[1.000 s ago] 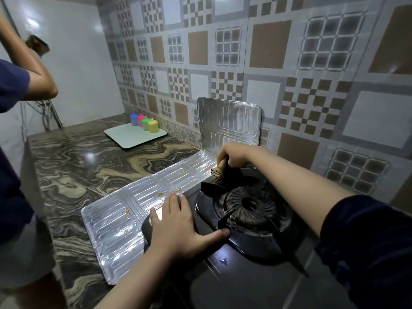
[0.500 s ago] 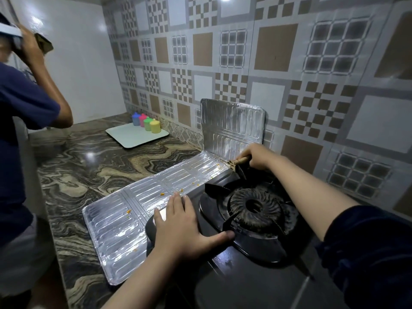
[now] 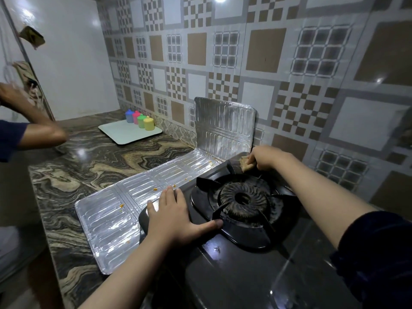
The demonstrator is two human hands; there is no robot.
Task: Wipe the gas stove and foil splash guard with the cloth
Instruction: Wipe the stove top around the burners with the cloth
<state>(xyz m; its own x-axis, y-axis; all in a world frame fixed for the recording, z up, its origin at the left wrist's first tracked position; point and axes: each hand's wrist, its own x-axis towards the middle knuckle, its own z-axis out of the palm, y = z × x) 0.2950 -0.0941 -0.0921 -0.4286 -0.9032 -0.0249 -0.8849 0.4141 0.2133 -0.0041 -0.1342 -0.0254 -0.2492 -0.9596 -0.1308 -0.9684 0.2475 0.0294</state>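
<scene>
The black gas stove [image 3: 234, 259] sits on the marble counter, its round burner [image 3: 242, 200] under a dark pan support. My left hand [image 3: 176, 217] lies flat, fingers apart, on the stove's left edge. My right hand [image 3: 266, 157] grips a crumpled tan cloth [image 3: 246, 165] at the stove's far edge, just right of the foil guard's upright panel. The foil splash guard [image 3: 124, 210] lies flat to the left of the stove with small orange specks on it, and its end panel [image 3: 224, 128] stands against the tiled wall.
A pale tray [image 3: 124, 133] with several coloured small containers [image 3: 139, 119] stands at the back of the marble counter [image 3: 73, 175]. Another person's arm [image 3: 33, 128] reaches in at the left edge. The tiled wall rises right behind the stove.
My right hand has carried the cloth rightward along the stove's far edge, past the upright foil panel. My left hand stays put. The other person's arm has dropped lower on the left.
</scene>
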